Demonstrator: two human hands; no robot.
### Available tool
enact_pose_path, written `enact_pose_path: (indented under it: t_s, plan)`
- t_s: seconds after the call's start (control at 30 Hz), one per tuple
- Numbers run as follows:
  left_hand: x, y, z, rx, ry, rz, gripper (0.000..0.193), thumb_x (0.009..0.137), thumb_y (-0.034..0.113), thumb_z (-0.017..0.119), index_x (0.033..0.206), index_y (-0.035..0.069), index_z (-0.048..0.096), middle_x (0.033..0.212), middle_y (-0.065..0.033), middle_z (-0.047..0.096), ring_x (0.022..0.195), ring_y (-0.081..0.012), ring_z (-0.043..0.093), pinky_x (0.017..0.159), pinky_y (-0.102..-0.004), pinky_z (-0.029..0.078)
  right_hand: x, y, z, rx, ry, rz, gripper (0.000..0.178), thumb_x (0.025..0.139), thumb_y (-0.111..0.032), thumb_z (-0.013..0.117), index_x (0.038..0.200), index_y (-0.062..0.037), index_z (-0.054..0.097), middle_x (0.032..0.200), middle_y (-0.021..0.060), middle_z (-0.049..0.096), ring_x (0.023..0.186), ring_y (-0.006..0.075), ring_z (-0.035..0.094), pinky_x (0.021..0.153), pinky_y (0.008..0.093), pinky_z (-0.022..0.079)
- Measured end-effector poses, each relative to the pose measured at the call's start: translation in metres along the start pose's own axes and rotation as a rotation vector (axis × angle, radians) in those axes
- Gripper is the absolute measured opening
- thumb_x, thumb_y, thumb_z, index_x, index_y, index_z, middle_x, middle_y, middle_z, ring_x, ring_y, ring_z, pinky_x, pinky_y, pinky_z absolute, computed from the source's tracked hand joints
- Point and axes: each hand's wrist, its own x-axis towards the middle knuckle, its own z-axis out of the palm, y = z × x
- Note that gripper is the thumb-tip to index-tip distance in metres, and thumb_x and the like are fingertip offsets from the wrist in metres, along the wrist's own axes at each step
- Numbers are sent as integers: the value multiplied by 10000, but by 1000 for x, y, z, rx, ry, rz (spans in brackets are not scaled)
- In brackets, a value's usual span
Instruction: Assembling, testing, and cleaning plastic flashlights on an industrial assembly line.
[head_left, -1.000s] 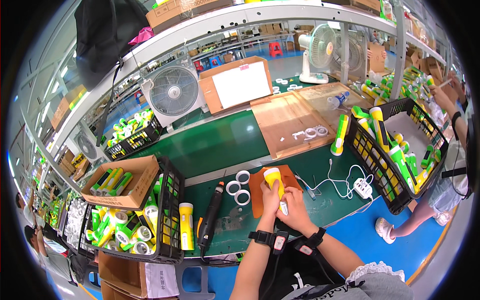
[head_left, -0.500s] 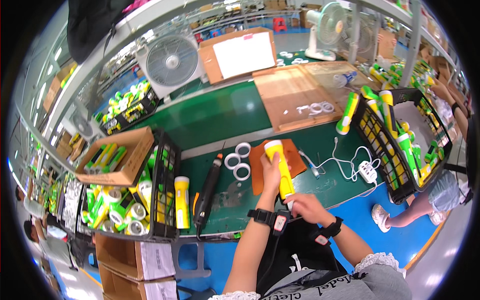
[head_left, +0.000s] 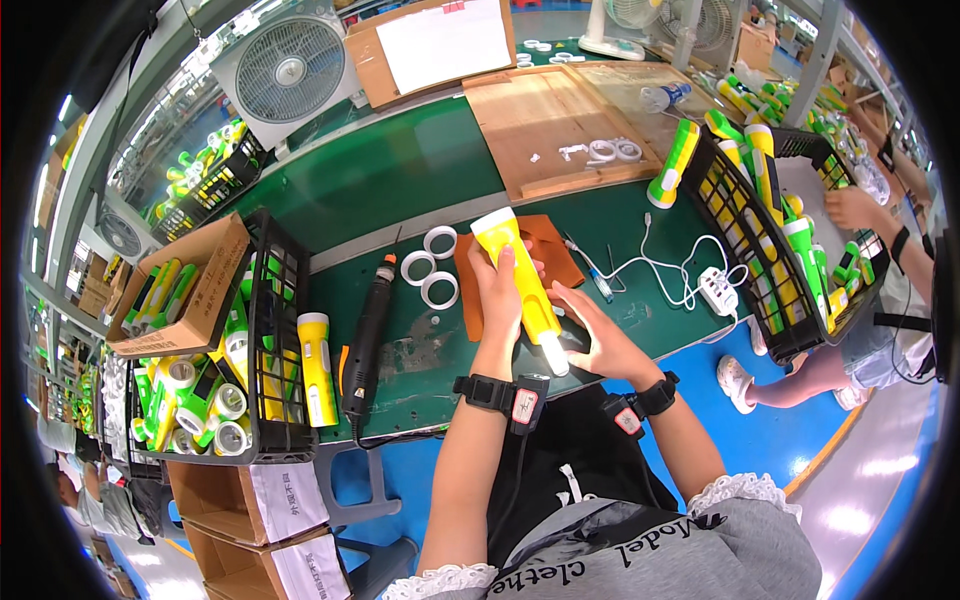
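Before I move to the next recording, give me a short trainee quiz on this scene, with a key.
1. What does the left hand grip?
a) a white cable
b) a yellow flashlight
c) a fan

2. True or false: the black corded tool lies to the left of the orange mat.

3. How many white rings lie on the green table between that tool and the mat?

Key: 1. b; 2. True; 3. Three

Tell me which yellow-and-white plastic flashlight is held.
The yellow-and-white plastic flashlight in the left hand; the similar flashlight left of the black corded screwdriver is untouched.
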Motion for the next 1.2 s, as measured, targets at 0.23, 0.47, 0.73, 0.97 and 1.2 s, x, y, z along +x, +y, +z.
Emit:
enact_pose_path:
  t_s: [0.23, 0.47, 0.73, 0.97, 1.2]
  plan:
    - [2, 2, -4, 4, 45, 20, 360, 916, 210, 420, 1204, 63, 261, 971, -159, 551, 658, -197, 600, 601, -311, 510, 2, -4, -3, -70, -79, 8, 956, 551, -22, 695, 1380, -73, 221, 1362, 134, 331, 1253, 297, 326, 1054, 361, 254]
    - [6, -7, -5, -5, -50, 20, 408, 907, 249, 467, 1218, 73, 269, 945, -141, 548, 659, -194, 586, 578, -309, 500, 8, -6, 7, 227, 154, 194, 961, 580, -186, 788, 1369, -72, 252, 1150, 88, 531, 1016, 179, 528, 863, 302, 407]
    - [3, -13, -6, 87, -19, -109, 425, 888, 180, 485, 1224, 91, 240, 965, -117, 531, 659, -191, 576, 531, -327, 514, 77, 11, -33, -366, 585, 148, 243, 721, -139, 650, 898, -41, 516, 631, 84, 536, 584, 238, 550, 538, 331, 438]
    - [-2, -7, -4, 50, 13, -169, 326, 922, 253, 414, 1182, 83, 318, 1013, -120, 534, 720, -195, 578, 607, -333, 513, 70, 52, -35, -272, 461, 152, 122, 733, -66, 640, 813, -8, 568, 669, 87, 571, 579, 174, 555, 558, 275, 447]
    - [4, -9, -9, -237, 39, -379, 370, 921, 369, 380, 1077, 42, 451, 944, -103, 580, 809, -196, 575, 711, -384, 508, 72, 28, -31, 339, 312, 14, 84, 840, -52, 570, 885, -8, 515, 784, 46, 608, 761, 105, 606, 689, 234, 485]
